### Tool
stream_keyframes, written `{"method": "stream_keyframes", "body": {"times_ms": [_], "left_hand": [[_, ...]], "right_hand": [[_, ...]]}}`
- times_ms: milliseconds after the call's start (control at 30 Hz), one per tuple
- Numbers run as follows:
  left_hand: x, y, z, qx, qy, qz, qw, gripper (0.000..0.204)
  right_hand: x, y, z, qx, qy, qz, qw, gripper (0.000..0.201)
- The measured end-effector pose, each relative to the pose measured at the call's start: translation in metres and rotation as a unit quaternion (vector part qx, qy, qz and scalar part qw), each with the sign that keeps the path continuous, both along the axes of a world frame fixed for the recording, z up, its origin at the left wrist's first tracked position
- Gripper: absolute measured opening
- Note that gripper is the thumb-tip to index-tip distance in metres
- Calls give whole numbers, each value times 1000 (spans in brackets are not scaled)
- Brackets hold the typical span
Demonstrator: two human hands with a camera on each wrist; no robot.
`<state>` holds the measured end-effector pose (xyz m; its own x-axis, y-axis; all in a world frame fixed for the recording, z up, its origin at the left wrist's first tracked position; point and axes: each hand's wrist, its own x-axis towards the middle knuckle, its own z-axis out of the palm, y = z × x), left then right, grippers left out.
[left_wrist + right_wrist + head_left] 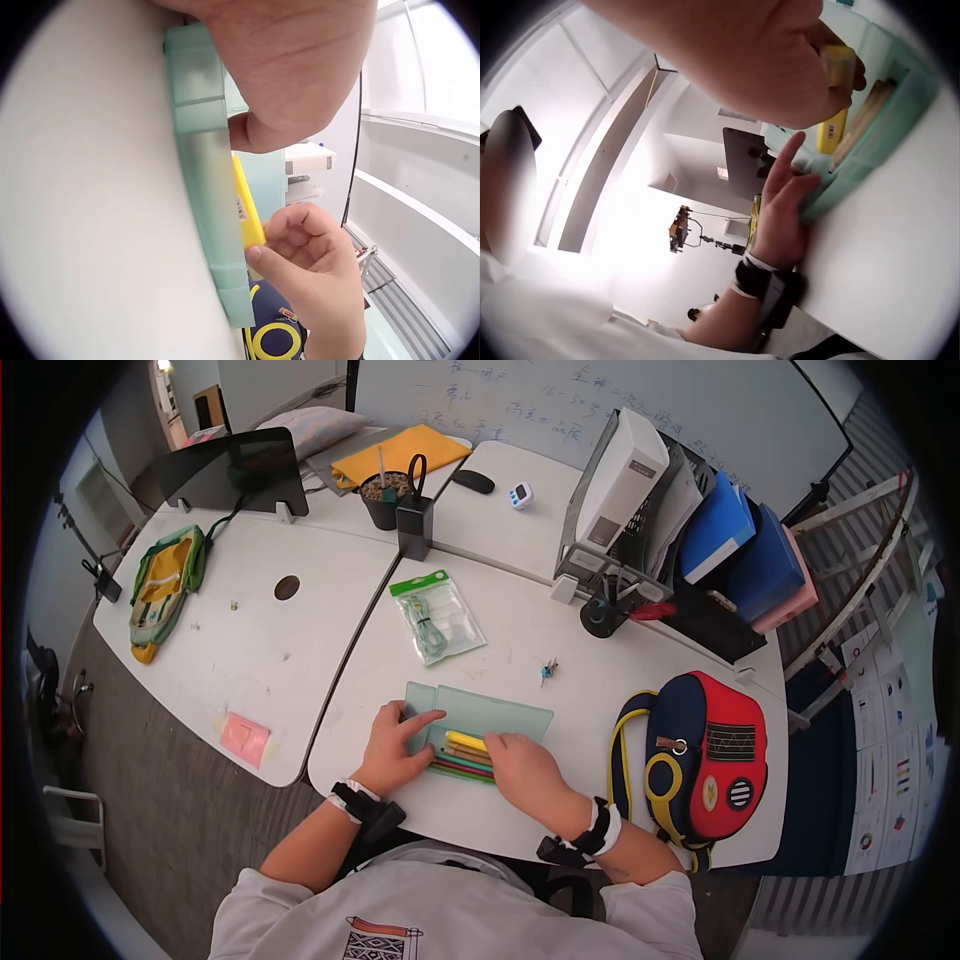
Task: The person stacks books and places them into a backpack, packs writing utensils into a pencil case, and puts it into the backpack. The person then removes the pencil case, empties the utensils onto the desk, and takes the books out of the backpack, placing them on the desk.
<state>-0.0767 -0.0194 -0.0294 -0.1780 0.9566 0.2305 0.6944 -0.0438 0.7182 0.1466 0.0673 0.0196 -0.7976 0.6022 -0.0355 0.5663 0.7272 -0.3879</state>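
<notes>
the green case (500,710) lies open on the near part of the white table (580,710), its lid toward the far side. the left hand (388,753), thumb and forefinger spread apart, rests at its left end; the right hand (530,773) pinches the right end of a yellow stick (466,741) above the pencils (466,766). probably best: keep the stick parallel to them, brace the case against sliding, and pinch lightly.
</notes>
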Motion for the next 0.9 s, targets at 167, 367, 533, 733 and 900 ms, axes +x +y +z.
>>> {"method": "stream_keyframes", "body": {"times_ms": [167,367,533,733,900], "left_hand": [[0,-1,2,-11,-21,1,1000,56],[-7,-3,-7,50,-100,-17,994,57],[-13,-8,-15,25,-235,-14,972,53],[-13,-9,-22,43,-366,8,930,46],[-12,-8,-18,42,-474,-15,879,35]], "right_hand": [[0,-5,-15,167,111,30,979,5],[2,-3,-12,67,98,2,993,14],[-7,20,35,250,237,-70,936,19],[10,9,12,82,106,-70,989,13],[13,-31,-11,92,43,7,995,20]]}}
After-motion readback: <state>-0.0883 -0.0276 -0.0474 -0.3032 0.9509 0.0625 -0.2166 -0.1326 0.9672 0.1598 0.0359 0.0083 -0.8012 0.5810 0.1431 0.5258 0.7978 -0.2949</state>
